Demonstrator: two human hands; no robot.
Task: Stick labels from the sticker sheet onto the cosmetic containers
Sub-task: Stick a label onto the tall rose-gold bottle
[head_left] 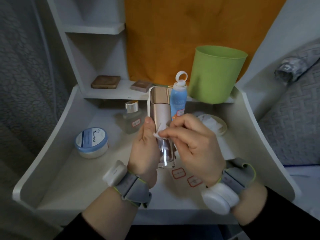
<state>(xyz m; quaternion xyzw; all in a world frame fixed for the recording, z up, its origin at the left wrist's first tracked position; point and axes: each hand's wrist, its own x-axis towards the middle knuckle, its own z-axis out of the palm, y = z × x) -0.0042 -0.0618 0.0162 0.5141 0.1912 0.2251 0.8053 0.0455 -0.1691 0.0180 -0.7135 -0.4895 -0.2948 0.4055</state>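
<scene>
My left hand (144, 146) grips a tall rose-gold pump bottle (161, 111) with a clear glass base, held above the table. My right hand (192, 142) pinches a small white label (156, 135) against the bottle's front. The sticker sheet (187, 177) with red-framed labels lies on the table under my hands, mostly hidden. A small glass bottle (132, 116) with a silver cap carries a red-framed label. A blue spray bottle (178, 103) stands just behind the held bottle. A round cream jar (91, 142) with a blue lid sits to the left.
A green bucket (216, 73) stands at the back right. Crumpled white paper (212, 124) lies in a shallow dish on the right. Two flat compacts (105, 81) rest on the rear shelf. The white table (69, 179) has raised curved side walls.
</scene>
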